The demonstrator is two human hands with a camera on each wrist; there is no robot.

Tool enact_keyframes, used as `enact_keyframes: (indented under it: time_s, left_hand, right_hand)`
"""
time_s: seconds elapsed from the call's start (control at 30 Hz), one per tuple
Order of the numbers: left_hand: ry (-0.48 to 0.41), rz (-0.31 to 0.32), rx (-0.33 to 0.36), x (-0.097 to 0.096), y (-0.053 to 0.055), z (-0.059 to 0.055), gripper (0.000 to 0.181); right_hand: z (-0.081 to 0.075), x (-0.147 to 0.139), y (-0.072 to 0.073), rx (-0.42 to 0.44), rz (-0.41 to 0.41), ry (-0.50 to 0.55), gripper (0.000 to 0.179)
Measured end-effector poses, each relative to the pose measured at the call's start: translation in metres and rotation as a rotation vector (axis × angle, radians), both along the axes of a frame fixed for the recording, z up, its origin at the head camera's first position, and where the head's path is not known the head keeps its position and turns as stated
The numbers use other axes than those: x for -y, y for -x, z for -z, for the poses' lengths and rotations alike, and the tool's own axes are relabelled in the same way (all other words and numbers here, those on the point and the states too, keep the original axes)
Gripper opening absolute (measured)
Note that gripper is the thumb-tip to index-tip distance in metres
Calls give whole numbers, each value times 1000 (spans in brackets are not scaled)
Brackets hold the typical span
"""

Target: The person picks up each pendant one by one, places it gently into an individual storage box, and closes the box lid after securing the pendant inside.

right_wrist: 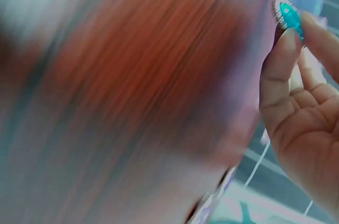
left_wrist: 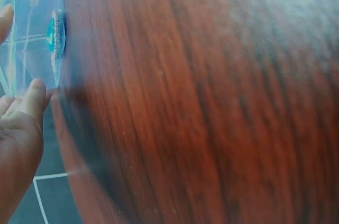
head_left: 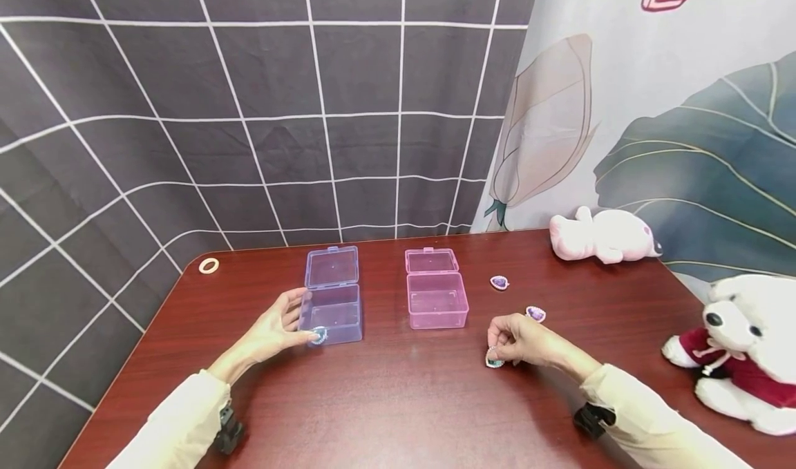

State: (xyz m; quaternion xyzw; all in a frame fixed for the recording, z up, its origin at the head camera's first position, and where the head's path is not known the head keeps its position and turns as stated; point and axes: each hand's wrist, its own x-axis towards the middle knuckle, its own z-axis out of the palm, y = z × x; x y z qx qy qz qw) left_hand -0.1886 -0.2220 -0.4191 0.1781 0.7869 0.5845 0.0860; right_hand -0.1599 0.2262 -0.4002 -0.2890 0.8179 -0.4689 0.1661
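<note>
A clear blue box (head_left: pixel 330 315) stands with its lid folded back. At its front left corner shows a teal rhinestone gem (head_left: pixel 320 335) with a beaded rim; I cannot tell for sure which side of the wall it is on. My left hand (head_left: pixel 273 329) is beside this box, fingers extended along its left side and thumb near the front corner. In the right wrist view, thumb and fingertip of my right hand (right_wrist: pixel 307 107) pinch another teal rhinestone gem (right_wrist: pixel 289 17). That hand (head_left: pixel 522 338) is low over the table, right of a clear pink box (head_left: pixel 437 310) with its lid back.
Two purple rhinestone gems, one farther back (head_left: pixel 499 282) and one by the right hand (head_left: pixel 535 313), lie on the brown table (head_left: pixel 398 400). A wooden ring (head_left: pixel 209 266) is at the back left. A pink plush toy (head_left: pixel 603 235) and a white plush bear (head_left: pixel 746 345) are at right.
</note>
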Motion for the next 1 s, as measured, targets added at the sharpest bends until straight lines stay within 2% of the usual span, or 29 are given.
enact_keyframes:
  time_s: [0.13, 0.2, 0.33, 0.43, 0.57, 0.73, 0.87, 1.0]
  left_hand:
    - [-4, -6, 5, 2, -2, 0, 84]
    - [-1, -9, 2, 2, -2, 0, 84]
    - [3, -7, -2, -1, -1, -1, 83]
    - [6, -9, -5, 0, -1, -2, 83]
    - [4, -10, 7, 0, -1, -1, 83]
    - [9, -7, 28, 0, 0, 0, 83]
    - [6, -10, 33, 1, 0, 0, 83]
    - [-11, -5, 40, 1, 0, 0, 83]
  right_hand:
    - [-8, 27, -4, 32, -133, 103, 9]
    - [-15, 48, -4, 25, -153, 166, 11]
    - [-32, 99, 1, 14, -71, 282, 16]
    - [-40, 145, 12, 79, 21, 357, 20]
    - [-41, 203, 30, 167, 138, 427, 23]
    - [-33, 244, 49, 210, 263, 382, 20]
    - [-27, 261, 58, 241, 309, 313, 18]
    - [-25, 270, 61, 233, 317, 235, 14]
